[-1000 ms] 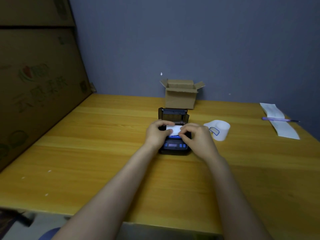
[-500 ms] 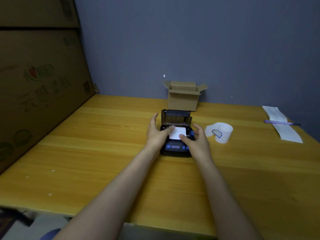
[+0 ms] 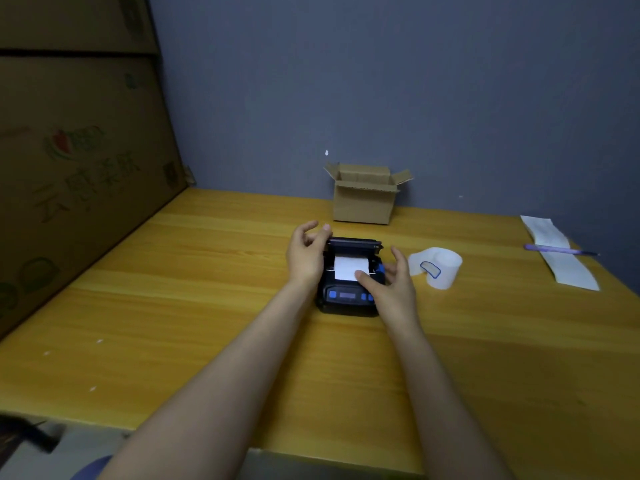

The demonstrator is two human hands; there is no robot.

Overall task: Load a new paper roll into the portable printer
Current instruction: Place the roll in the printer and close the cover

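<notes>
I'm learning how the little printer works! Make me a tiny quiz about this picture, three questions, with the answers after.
1. True or false: the printer lid is open.
2. Which hand has its thumb on the white paper in the printer: (a) left hand or (b) right hand?
3. Fill in: the purple pen lies across a strip of ____.

Key:
1. True: the lid stands up at the back.
2. (b): the right thumb presses the paper's near edge, while the left hand is open beside the lid.
3. Paper.
</notes>
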